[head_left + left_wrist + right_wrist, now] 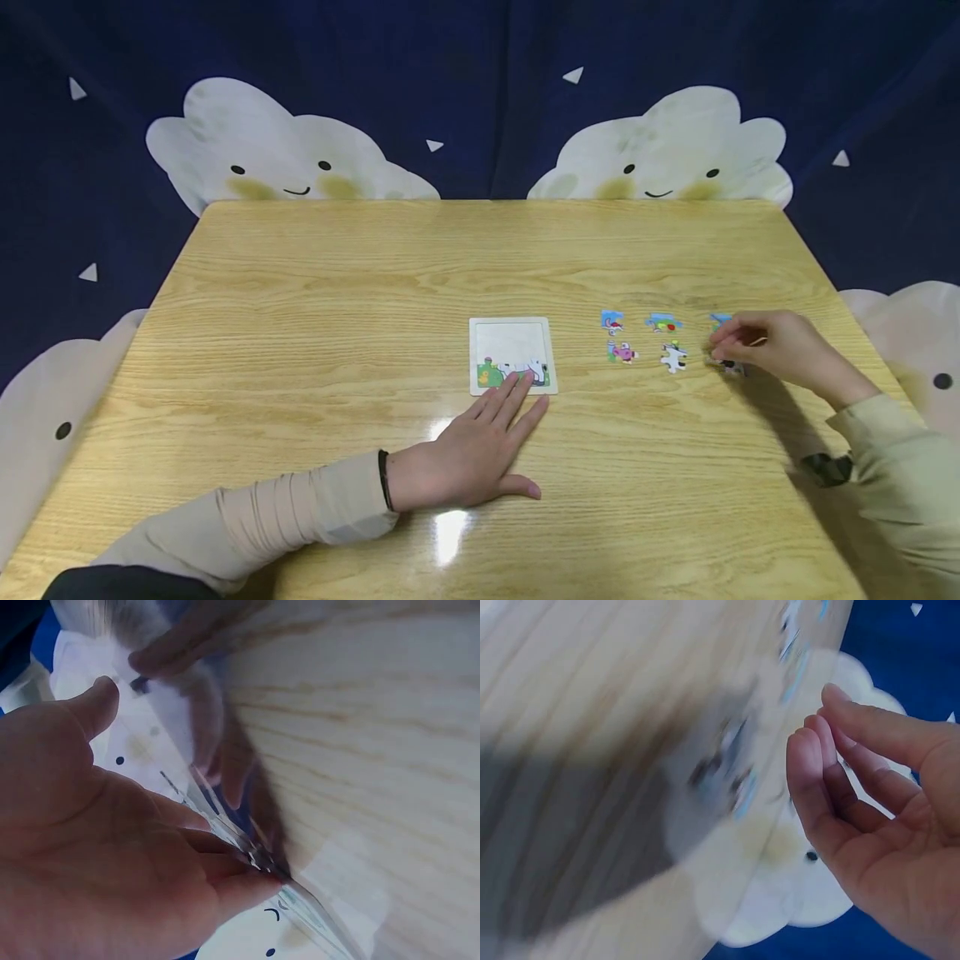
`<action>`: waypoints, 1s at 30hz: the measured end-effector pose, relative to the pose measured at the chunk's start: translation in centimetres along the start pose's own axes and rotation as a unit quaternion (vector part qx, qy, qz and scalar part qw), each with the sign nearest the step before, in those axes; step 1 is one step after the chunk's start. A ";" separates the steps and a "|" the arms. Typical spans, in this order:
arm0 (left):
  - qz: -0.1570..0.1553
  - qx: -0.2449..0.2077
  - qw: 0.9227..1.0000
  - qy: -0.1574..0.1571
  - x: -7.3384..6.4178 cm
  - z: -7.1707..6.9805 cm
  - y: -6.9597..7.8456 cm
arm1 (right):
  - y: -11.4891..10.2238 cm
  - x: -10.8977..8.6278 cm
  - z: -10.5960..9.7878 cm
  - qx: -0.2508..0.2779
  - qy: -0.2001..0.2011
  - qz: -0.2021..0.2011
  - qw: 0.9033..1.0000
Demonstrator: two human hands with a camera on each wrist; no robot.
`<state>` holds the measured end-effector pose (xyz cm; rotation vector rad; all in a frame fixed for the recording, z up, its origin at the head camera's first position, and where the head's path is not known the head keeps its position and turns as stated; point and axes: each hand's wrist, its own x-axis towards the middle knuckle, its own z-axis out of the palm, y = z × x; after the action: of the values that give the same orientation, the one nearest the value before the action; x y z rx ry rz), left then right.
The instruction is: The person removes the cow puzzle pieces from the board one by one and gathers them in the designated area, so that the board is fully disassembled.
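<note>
Rectangular, pale-yellow wood-grain bench (300, 283) is stretching across the foreground, its glossy top reflecting bright white glare (450, 533) near the front. Dark-navy, fabric-like backdrop (480, 83) is filling the far side and both flanks, faint vertical folds running down it. Two large, white, puffy printed clouds (277, 150) are smiling just above the bench's far edge, each showing black eyes and yellow cheeks. Further pale cloud shapes (37, 458) are bordering left and right. Small white triangles (573, 76) are dotting the navy.
</note>
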<state>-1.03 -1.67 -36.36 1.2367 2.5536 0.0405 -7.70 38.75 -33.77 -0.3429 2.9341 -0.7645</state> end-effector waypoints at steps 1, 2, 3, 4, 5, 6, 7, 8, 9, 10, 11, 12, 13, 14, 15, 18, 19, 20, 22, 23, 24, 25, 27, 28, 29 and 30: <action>0.000 0.000 1.000 0.000 0.0 0.0 0.0 | -0.5 0.3 0.2 0.003 0.000 -0.009 1.000; 0.000 0.001 1.000 -0.001 0.0 0.0 0.0 | -1.1 0.5 0.4 0.006 0.000 -0.022 1.000; 0.000 0.003 1.000 0.000 0.1 0.0 0.0 | -1.7 0.8 0.6 0.012 -0.002 -0.032 0.999; 0.000 0.005 1.000 0.000 0.1 0.0 0.0 | -2.2 1.1 0.8 0.019 -0.004 -0.041 0.999; 0.000 0.007 1.000 0.001 0.1 0.0 0.0 | -2.9 1.4 0.9 0.025 -0.009 -0.046 0.999; 0.000 0.008 1.000 0.002 0.1 0.0 0.0 | -3.5 1.7 1.1 0.036 -0.013 -0.051 0.998; 0.000 0.010 1.000 0.003 0.1 -0.1 0.0 | -4.1 2.0 1.2 0.044 -0.020 -0.054 0.997; 0.000 0.010 1.000 0.003 0.0 -0.1 0.0 | -4.8 2.4 1.4 0.048 -0.023 -0.059 0.997; 0.001 0.010 1.000 0.004 0.0 -0.1 0.0 | -5.5 2.8 1.6 0.052 -0.026 -0.063 0.996; 0.002 0.010 1.000 0.004 0.1 -0.1 0.1 | -6.2 3.2 1.8 0.053 -0.027 -0.071 0.996; 0.002 0.008 1.000 0.004 0.1 -0.2 0.1 | -6.9 3.6 2.1 0.054 -0.030 -0.077 0.995; 0.002 0.006 1.000 0.004 0.0 -0.2 0.1 | -7.5 4.1 2.3 0.056 -0.032 -0.083 0.994; 0.003 0.005 1.000 0.004 0.1 -0.3 0.1 | -8.2 4.5 2.6 0.058 -0.037 -0.089 0.994; 0.004 0.003 1.000 0.004 0.1 -0.3 0.1 | -8.8 5.0 3.0 0.062 -0.041 -0.097 0.992; 0.004 0.001 1.000 0.004 0.1 -0.3 0.2 | -9.5 5.4 3.4 0.069 -0.049 -0.101 0.991; 0.002 0.001 1.000 0.002 0.1 -0.4 0.3 | -11.3 6.6 4.7 0.086 -0.070 -0.118 0.987; 0.000 0.002 1.000 -0.001 0.1 -0.4 0.4 | -11.8 7.0 5.3 0.091 -0.077 -0.125 0.985; 0.000 0.003 1.000 -0.003 0.1 -0.4 0.5 | -12.4 7.4 5.8 0.094 -0.081 -0.135 0.983; -0.001 0.009 1.000 -0.006 0.0 -0.3 0.7 | -13.5 8.0 6.9 0.101 -0.091 -0.153 0.979; -0.001 0.012 1.000 -0.006 0.0 -0.2 0.8 | -14.0 8.3 7.5 0.107 -0.098 -0.160 0.976; 0.000 0.016 1.000 -0.006 0.0 -0.2 0.9 | -14.5 8.6 8.0 0.115 -0.107 -0.166 0.973; 0.000 0.023 1.000 -0.005 0.0 -0.1 1.0 | -15.1 8.8 8.6 0.123 -0.115 -0.171 0.971; 0.002 0.035 0.999 -0.001 0.0 0.1 1.1 | -16.0 9.2 9.6 0.132 -0.130 -0.180 0.966; 0.002 0.040 0.999 0.001 0.0 0.2 1.2 | -16.5 9.4 10.1 0.134 -0.137 -0.181 0.965; 0.003 0.045 0.999 0.003 0.0 0.3 1.2 | -17.0 9.5 10.5 0.136 -0.144 -0.183 0.963; 0.003 0.052 0.999 0.003 0.0 0.4 1.3 | -17.4 9.6 10.9 0.138 -0.150 -0.182 0.962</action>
<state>0.03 -0.89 -36.53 1.2821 2.5869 -0.0873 -12.13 16.57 -35.04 -0.8984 2.4659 -1.0442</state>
